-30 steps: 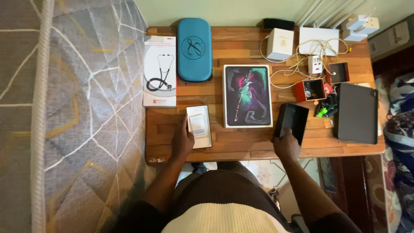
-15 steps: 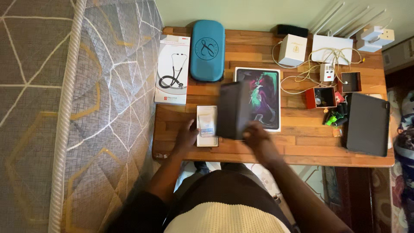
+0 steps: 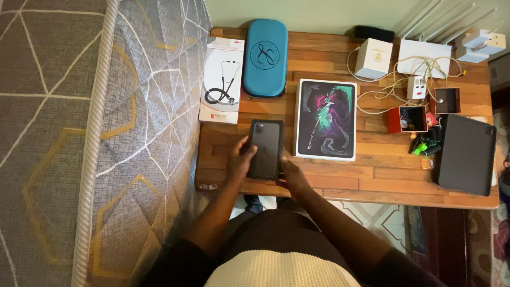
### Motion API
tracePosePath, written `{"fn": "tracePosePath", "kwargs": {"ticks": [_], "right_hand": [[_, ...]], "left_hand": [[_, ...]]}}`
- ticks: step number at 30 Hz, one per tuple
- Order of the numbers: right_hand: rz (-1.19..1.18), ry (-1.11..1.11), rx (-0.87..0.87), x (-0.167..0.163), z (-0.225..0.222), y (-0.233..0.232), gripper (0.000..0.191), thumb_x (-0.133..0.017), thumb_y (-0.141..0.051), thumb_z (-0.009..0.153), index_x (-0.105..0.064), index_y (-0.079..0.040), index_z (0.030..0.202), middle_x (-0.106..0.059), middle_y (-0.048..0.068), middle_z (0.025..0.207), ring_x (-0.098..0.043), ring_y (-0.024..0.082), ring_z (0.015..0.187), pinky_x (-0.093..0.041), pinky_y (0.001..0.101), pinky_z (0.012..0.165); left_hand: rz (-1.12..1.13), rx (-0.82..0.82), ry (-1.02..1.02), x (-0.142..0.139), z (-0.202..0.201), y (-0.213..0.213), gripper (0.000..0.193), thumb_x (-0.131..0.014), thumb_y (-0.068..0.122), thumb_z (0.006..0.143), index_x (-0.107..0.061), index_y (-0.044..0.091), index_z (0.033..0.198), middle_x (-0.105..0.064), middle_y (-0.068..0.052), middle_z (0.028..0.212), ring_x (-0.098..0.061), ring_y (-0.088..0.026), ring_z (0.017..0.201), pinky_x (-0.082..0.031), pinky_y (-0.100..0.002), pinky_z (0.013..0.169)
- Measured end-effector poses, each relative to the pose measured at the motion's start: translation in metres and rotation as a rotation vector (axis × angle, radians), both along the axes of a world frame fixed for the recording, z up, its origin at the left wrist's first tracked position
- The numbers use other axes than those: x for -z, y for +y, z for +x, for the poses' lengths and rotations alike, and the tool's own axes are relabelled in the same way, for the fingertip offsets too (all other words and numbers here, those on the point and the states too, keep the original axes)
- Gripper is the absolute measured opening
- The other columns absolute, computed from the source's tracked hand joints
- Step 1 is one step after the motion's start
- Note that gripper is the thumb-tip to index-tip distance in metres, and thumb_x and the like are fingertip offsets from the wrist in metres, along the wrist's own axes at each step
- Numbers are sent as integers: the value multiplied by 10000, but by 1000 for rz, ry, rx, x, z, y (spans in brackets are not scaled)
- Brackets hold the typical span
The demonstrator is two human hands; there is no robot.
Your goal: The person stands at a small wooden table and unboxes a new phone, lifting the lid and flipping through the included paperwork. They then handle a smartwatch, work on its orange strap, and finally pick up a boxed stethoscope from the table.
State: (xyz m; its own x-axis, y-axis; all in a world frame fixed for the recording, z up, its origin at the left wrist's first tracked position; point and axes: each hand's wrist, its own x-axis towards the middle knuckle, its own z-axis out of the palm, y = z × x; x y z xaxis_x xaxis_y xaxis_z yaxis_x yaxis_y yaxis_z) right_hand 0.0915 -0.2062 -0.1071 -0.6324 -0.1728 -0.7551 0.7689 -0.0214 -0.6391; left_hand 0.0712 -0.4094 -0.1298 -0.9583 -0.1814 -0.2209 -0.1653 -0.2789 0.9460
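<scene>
A black phone box (image 3: pixel 265 149) with a phone pictured on its top lies near the front edge of the wooden desk (image 3: pixel 372 178). My left hand (image 3: pixel 240 160) grips its left side. My right hand (image 3: pixel 291 174) holds its lower right corner. The small white box seen earlier is hidden under the black box. A large tablet box (image 3: pixel 325 119) with a colourful picture lies just right of it.
A stethoscope box (image 3: pixel 222 79) and a blue oval case (image 3: pixel 265 57) lie at the back left. White boxes, cables, a red box (image 3: pixel 406 118) and a dark tablet (image 3: pixel 465 154) fill the right side. A grey patterned mattress (image 3: pixel 95 133) borders the desk on the left.
My right hand carried the black box from the desk's right front over to the left, onto the small white box. My left hand shifted from the white box to the black box's side.
</scene>
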Motion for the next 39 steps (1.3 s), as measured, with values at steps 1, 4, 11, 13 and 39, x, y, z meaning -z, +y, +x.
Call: {"fn": "tracePosePath", "kwargs": {"ticks": [1, 4, 11, 13, 39], "right_hand": [[75, 122, -38, 1, -2, -7, 463, -534, -454, 1111, -691, -40, 1246, -710, 123, 967, -612, 235, 822, -487, 396, 723], [439, 450, -182, -5, -5, -18, 536, -610, -495, 1047, -704, 28, 1118, -703, 208, 797, -652, 326, 690, -501, 466, 631], [606, 431, -364, -28, -16, -20, 507, -562, -491, 1054, -699, -13, 1150, -718, 273, 869, -716, 436, 822, -546, 524, 734], [571, 464, -319, -28, -14, -20, 482, -591, -464, 1006, -696, -16, 1151, -743, 257, 893, -741, 427, 837, -560, 525, 734], [696, 485, -654, -5, -65, 15, 479, -692, -441, 957, -676, -73, 1264, -724, 265, 1143, -717, 463, 1035, -574, 555, 900]], "left_hand": [[-43, 23, 59, 4, 3, 4, 519, -763, 245, 985, -629, -4, 1420, -712, -98, 1246, -660, -183, 1130, -532, -337, 1016], [-39, -18, 13, 10, 11, 15, 575, -704, 252, 991, -534, 19, 1488, -674, -101, 1315, -645, -195, 1172, -539, -357, 1009], [-87, 47, -45, 11, 20, 20, 674, -629, 367, 1040, -397, 74, 1601, -577, -155, 1446, -570, -247, 1263, -500, -405, 1049], [-79, 50, -58, 9, 25, 19, 696, -609, 417, 1038, -391, 87, 1612, -565, -168, 1469, -563, -262, 1269, -485, -411, 1057], [-705, -59, -273, -4, -23, 23, 521, -807, 366, 922, -692, -4, 1270, -746, -190, 1153, -716, -349, 1072, -554, -454, 920]]}}
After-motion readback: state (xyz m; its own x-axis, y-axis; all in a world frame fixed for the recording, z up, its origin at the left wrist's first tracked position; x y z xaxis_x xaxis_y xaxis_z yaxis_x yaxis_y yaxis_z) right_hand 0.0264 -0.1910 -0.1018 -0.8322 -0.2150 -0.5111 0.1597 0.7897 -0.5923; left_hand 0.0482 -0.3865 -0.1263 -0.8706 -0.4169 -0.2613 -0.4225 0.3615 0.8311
